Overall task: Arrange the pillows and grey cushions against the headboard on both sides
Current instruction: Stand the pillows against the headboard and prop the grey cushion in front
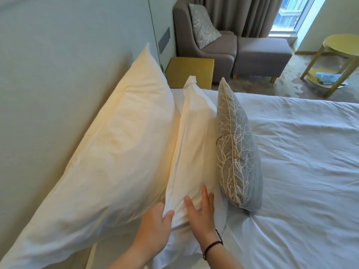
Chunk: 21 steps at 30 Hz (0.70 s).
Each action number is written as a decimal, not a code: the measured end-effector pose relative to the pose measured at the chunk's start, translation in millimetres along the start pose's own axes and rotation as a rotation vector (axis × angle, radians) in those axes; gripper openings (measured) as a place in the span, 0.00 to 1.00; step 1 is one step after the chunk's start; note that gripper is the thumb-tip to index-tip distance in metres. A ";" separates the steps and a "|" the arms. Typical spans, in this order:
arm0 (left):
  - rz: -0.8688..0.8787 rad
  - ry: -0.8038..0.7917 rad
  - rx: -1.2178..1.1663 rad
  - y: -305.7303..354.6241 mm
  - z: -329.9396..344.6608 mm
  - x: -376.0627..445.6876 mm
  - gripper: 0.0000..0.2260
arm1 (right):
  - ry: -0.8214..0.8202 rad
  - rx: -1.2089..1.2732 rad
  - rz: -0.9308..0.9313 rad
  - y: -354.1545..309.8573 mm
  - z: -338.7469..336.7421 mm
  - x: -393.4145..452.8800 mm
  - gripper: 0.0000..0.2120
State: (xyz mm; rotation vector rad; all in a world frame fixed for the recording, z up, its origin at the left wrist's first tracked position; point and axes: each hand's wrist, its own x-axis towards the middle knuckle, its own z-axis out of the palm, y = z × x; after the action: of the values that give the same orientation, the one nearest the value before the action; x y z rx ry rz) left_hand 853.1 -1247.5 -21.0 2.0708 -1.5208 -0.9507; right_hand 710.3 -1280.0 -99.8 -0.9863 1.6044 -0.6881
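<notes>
Head view, near edge of bed: both hands on the near end of the middle white pillow (194,144).
Left hand (153,228): thumb and curled fingers pinching the near corner of that pillow's case.
Right hand (202,212): fingers straight and slightly spread, pressed flat on the pillow's near face, gripping nothing; dark band on the wrist.
Pillow's long axis: running away from the hands toward the far side of the bed (301,162), parallel to the headboard (58,84).
Direction from hands: forward and slightly left; both hands equally near, left one toward the headboard side.
Neighbours: large white pillow (108,152) leaning on the headboard, touching the middle pillow along its left flank; grey cushion (237,152) with pale branch pattern standing on edge just beside its right flank.
Judgement on coming move: probably a push or tuck leftward, toward the headboard.
Further cushion: same pattern (203,26), on the grey armchair (219,49), well apart from the bed.
Brands, labels, writing: none legible; printed sheet (328,78) under the yellow round side table (343,45) too small to read.
</notes>
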 end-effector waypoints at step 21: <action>-0.054 0.140 -0.056 -54.5 -29.2 8.4 0.12 | 0.001 -0.438 -0.136 -10.1 10.4 5.5 0.42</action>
State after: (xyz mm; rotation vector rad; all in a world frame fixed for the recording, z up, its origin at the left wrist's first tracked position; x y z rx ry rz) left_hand 912.1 -1239.6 -39.7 2.1008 -1.3596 -0.8389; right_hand 722.5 -1289.1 -96.7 -1.4223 1.7380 -0.4321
